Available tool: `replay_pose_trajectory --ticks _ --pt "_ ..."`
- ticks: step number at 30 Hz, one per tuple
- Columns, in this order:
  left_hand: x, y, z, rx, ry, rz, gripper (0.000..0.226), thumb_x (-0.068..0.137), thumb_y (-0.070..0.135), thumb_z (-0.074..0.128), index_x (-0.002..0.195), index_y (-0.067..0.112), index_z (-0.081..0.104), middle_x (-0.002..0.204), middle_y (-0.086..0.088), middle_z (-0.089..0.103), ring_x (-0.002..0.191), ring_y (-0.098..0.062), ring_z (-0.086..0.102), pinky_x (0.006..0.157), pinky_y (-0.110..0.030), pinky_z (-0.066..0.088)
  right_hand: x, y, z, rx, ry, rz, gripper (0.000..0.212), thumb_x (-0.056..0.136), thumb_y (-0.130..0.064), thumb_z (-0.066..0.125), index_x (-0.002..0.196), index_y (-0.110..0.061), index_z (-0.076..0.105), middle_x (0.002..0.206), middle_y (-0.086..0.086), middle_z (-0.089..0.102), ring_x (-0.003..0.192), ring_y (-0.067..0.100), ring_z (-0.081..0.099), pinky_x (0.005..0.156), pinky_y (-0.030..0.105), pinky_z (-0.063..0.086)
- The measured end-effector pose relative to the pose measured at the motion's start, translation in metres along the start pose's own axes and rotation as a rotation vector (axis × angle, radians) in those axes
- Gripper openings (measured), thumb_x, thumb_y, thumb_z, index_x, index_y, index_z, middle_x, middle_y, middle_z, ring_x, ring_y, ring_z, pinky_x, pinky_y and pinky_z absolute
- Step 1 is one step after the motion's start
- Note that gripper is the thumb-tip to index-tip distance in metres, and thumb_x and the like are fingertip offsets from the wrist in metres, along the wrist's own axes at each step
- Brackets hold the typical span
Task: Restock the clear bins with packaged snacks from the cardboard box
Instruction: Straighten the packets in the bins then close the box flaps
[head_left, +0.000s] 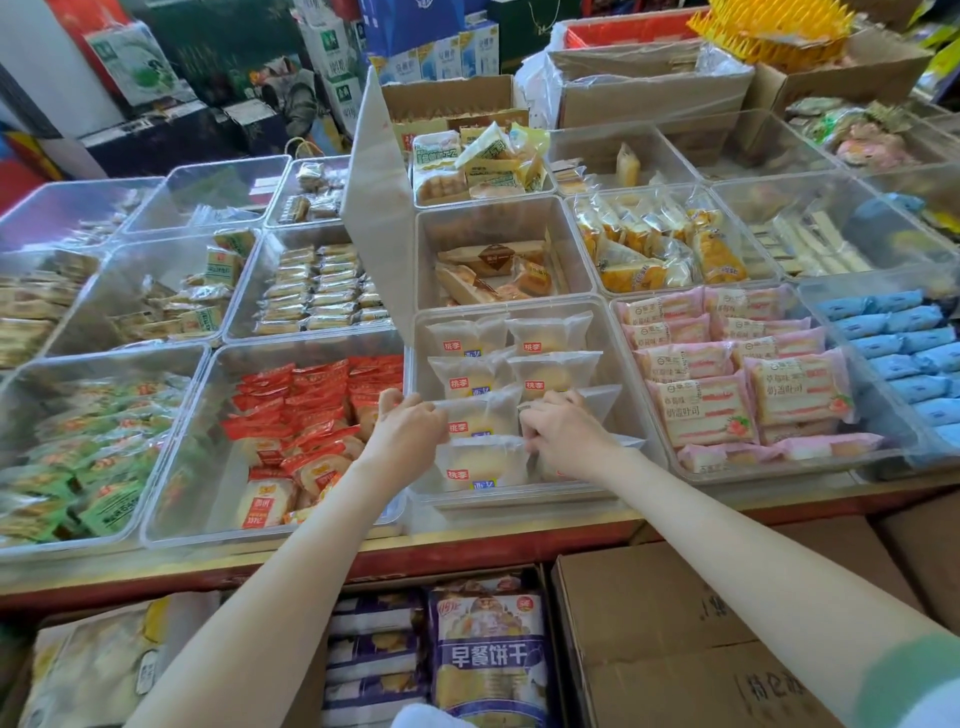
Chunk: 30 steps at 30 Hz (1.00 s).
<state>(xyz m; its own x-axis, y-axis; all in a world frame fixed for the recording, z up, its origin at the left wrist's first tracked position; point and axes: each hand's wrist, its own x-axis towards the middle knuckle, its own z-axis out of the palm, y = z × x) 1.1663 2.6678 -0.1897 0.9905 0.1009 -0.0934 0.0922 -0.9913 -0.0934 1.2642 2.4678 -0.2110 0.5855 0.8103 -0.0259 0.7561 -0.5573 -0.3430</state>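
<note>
Both hands are inside the front middle clear bin (631, 415), whose lid (382, 234) stands raised on its left. The bin holds two columns of frosted white bread packets (545, 338) with red labels. My left hand (408, 423) grips the left edge of a packet (480, 421) in the left column. My right hand (563, 434) is closed on a packet (597, 400) in the right column, near the front. In front of that lies another packet (480, 465). An open cardboard box (358, 649) below the counter holds purple-labelled packs (488, 660).
Clear bins of other snacks surround it: red packets (306, 410) to the left, pink packets (737, 384) to the right, blue ones (904, 353) far right. A closed cardboard box (675, 623) stands below at right. The counter's red front edge (467, 551) runs across.
</note>
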Motion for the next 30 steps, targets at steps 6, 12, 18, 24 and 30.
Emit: replay_pose_trajectory --ticks 6,12,18,24,30 --pt "-0.008 -0.007 0.012 0.111 0.161 0.055 0.037 0.045 -0.004 0.084 0.055 0.017 0.056 0.052 0.006 0.052 0.057 -0.019 0.053 0.068 -0.031 0.023 0.004 -0.007 0.004 -0.008 -0.067 0.042 0.019 0.086 -0.009 0.058 0.077 -0.021 0.047 0.092 -0.008 0.056 0.108 0.02 0.043 0.087 0.034 0.021" --pt "0.0 -0.011 0.008 -0.012 0.044 0.077 0.044 0.082 0.034 0.071 0.118 0.013 0.06 0.119 -0.007 0.061 0.109 -0.025 0.057 0.097 -0.042 0.037 0.012 -0.006 -0.004 -0.122 -0.168 0.054 0.016 0.088 -0.017 0.056 0.104 -0.02 0.055 0.128 0.0 0.046 0.127 0.022 0.032 0.096 0.034 0.02" --pt "0.011 -0.009 0.011 -0.113 -0.139 0.074 0.066 0.1 0.051 0.027 0.153 0.022 0.001 0.161 0.0 0.001 0.148 -0.015 -0.002 0.118 -0.045 -0.004 0.02 -0.015 -0.019 0.106 -0.269 0.102 0.069 0.092 -0.048 0.048 0.151 -0.029 0.017 0.16 -0.003 0.008 0.146 0.015 0.002 0.115 0.038 0.001" --pt "0.045 -0.007 0.01 -0.061 -0.124 0.007 0.059 0.102 0.017 0.028 0.153 0.014 -0.002 0.161 -0.003 -0.003 0.148 -0.016 -0.005 0.117 -0.044 -0.005 0.046 -0.008 -0.022 -0.019 -0.178 0.193 0.059 0.1 -0.041 0.035 0.151 -0.017 0.018 0.159 -0.001 0.013 0.146 0.016 0.006 0.116 0.037 0.003" --pt "0.068 -0.006 0.012 -0.094 -0.136 -0.007 0.065 0.097 0.007 0.032 0.153 0.013 0.001 0.161 -0.002 -0.001 0.148 -0.016 0.005 0.118 -0.042 0.0 0.074 0.01 -0.02 -0.133 -0.229 0.224 0.063 0.1 -0.041 0.032 0.153 -0.018 0.007 0.161 -0.001 0.001 0.147 0.016 0.001 0.116 0.04 0.003"
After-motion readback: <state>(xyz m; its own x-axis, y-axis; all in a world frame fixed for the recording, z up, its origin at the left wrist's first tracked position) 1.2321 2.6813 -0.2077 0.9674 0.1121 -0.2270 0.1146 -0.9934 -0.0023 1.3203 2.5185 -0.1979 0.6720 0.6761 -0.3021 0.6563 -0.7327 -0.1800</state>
